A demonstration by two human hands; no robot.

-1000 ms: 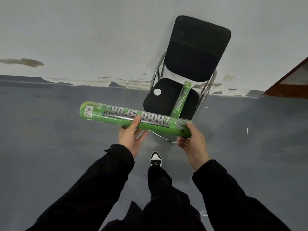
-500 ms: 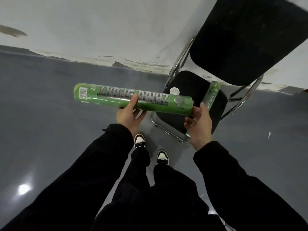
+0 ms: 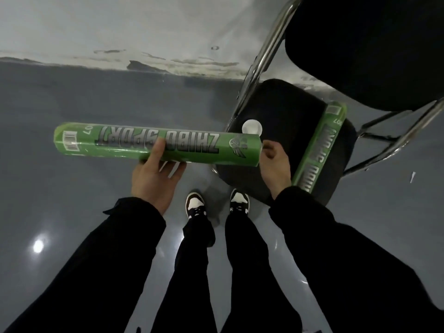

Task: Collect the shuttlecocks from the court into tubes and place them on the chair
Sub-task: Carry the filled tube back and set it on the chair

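As gripped: tube [image 3: 192, 145] between hands [image 3: 153, 181].

The person has stepped closer to the chair [image 3: 283, 111], both shoes [image 3: 195, 205] now just before the seat's front edge. The held green tube [image 3: 156, 144] has come along, its right end now over the seat's left edge, covering part of the white cap [image 3: 251, 126].

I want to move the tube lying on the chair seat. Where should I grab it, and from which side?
Likely best: grip the second tube around its middle, coming from above. It lies flat along the right edge of the chair seat, so its round body is open from the top, while the backrest crowds its far end.
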